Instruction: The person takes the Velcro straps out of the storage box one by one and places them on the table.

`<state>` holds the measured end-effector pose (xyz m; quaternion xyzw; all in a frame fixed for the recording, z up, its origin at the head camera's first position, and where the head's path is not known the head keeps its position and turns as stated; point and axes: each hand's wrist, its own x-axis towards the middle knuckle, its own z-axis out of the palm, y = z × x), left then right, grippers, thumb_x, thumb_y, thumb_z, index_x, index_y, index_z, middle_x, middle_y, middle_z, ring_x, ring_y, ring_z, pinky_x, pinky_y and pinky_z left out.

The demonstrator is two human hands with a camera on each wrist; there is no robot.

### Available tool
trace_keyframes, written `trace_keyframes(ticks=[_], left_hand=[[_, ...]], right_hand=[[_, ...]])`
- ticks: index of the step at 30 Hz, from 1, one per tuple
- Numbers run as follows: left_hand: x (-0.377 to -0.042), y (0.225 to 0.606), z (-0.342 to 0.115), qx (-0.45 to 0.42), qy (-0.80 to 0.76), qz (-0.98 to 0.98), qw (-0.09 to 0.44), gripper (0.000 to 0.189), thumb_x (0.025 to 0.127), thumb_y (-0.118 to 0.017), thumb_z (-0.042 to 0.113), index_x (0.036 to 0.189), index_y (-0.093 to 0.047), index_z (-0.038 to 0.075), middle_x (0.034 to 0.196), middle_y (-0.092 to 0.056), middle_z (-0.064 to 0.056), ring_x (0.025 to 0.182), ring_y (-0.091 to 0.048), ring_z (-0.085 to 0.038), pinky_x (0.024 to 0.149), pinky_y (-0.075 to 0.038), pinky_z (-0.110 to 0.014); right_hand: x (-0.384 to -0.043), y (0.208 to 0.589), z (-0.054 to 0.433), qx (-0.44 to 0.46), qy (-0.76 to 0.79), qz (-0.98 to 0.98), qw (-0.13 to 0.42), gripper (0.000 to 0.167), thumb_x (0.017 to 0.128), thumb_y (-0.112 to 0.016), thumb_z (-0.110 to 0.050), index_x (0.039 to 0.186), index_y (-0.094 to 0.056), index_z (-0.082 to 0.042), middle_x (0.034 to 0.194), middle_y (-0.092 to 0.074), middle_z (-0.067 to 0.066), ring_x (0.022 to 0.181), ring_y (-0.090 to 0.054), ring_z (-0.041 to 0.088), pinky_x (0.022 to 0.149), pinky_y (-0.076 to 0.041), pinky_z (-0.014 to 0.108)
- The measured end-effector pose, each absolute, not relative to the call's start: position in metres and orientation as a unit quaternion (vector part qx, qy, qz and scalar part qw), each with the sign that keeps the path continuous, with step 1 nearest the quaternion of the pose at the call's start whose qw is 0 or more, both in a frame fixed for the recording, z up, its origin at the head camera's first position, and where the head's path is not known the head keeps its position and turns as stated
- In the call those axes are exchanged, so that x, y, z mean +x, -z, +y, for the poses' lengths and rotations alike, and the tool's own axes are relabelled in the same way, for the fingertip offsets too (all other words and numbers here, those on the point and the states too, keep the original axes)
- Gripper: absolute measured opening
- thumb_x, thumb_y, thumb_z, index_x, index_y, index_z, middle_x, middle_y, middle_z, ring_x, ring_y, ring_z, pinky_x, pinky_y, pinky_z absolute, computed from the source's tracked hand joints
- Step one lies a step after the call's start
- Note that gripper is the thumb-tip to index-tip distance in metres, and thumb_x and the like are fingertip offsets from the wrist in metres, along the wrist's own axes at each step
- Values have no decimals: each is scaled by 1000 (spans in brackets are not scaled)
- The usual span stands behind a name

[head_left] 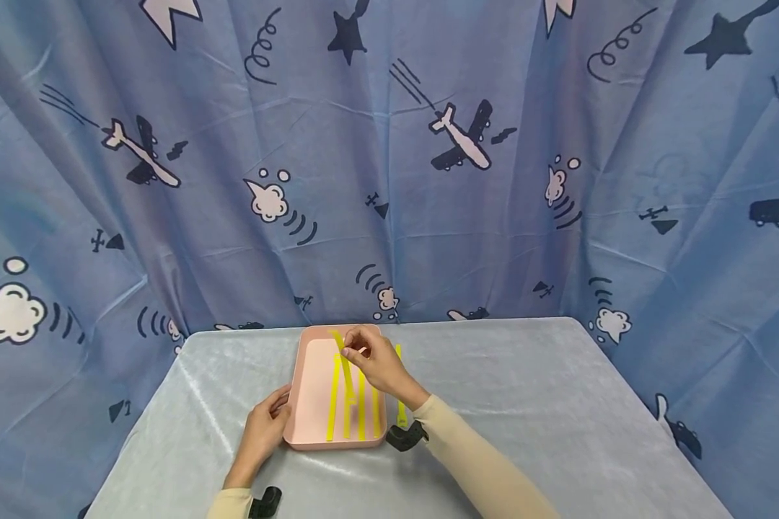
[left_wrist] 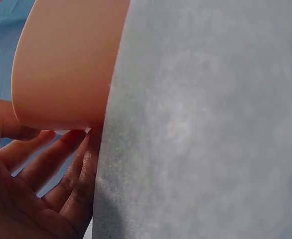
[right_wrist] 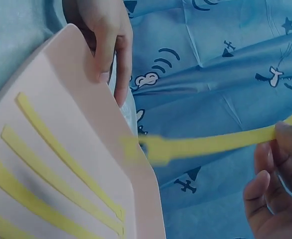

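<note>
Over the pink tray (head_left: 313,382), my right hand (head_left: 378,362) pinches one end of a yellow strap (right_wrist: 211,144) between thumb and fingertips. The strap's far end, a wider head with a hole, hangs free and is blurred in the right wrist view. Several similar yellow straps (head_left: 333,404) lie side by side, lengthwise, on the tray floor. At the tray's left side is my left hand (head_left: 261,427), its fingers (left_wrist: 51,159) extended with the tips at the tray's outer wall.
Just right of the tray, another yellow strap (head_left: 402,412) lies on the grey cloth-covered table (head_left: 526,418), partly hidden by my right forearm. A blue patterned curtain (head_left: 389,180) hangs behind the table's far edge. Each wrist wears a black device (head_left: 407,436).
</note>
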<state>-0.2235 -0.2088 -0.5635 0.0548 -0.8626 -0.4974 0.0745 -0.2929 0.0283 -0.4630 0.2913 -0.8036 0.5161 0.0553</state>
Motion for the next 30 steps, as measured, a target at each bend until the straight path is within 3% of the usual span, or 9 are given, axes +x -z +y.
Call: trace_keyframes(ticks=[7,11,18,25,30], left_hand=[[-225,561,-208,51,500,-861,73,41,98,-54,8,140,-55,7,129,-65,-18,114,-66,-29,89,-55,-31],[-226,561,-207,49,508,-857,71,41,99,-54,9,140,-55,8,130,-65,-18,115,-65,-29,90,-55,-32],[-222,563,-207,56,505,-858,74,42,97,-55,8,139,-56,6,128,-66,-18,113,-66,-29,86,-53,-23],[-222,564,-207,53,507,-857,79,41,97,-56,7,138,-57,6,126,-67,-18,112,-66,-29,87,-54,-25],[-225,561,-209,52,501,-860,77,41,98,-56,8,139,-56,7,127,-67,-17,113,-66,-27,87,-53,-22]], right_hand=[[-302,457,33,251,-562,-786,44,23,93,-67,-12,115,-61,-7,95,-65,11,79,-61,15,70,-50,18],[-303,457,37,229,-582,-779,33,22,93,-66,-10,114,-62,-5,93,-65,12,77,-61,19,69,-51,19],[-300,469,45,201,-598,-776,10,24,96,-63,-12,117,-62,0,95,-65,15,77,-61,14,72,-56,25],[-294,463,56,160,-635,-756,3,24,95,-62,-8,118,-61,1,94,-64,18,78,-60,23,64,-47,19],[-283,447,64,146,-658,-739,-12,23,96,-61,-6,116,-60,4,91,-62,14,77,-58,23,64,-47,23]])
